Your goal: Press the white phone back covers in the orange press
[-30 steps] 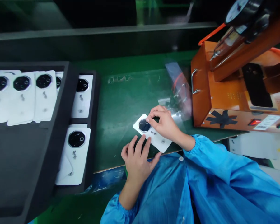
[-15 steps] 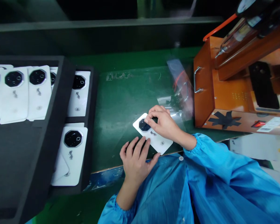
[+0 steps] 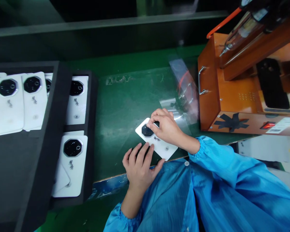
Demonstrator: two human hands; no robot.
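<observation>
A white phone back cover [image 3: 163,149] lies tilted on the green mat near the table's front edge. Its black octagonal camera window [image 3: 147,130] faces up at the far left end, with dark printed characters beneath. My right hand [image 3: 168,128] bends over the cover, thumb and fingertips pinched together at the camera window's upper right edge. Whatever sits between those fingertips is too small to make out. Along the cover's lower left edge, my left hand [image 3: 139,167] rests with fingers spread, its fingertips and thumb touching or close to the rim.
To the left, black foam trays [image 3: 89,106] hold several similar covers [image 3: 73,167]. An orange machine [image 3: 210,96] with a metal handle and a syringe-like dispenser [image 3: 228,45] stands at the right. Clear plastic film [image 3: 183,83] lies between it and my hands.
The view has shifted slightly, so the trays and machine sit a little further left. Both hands keep nearly the same places on the cover.
</observation>
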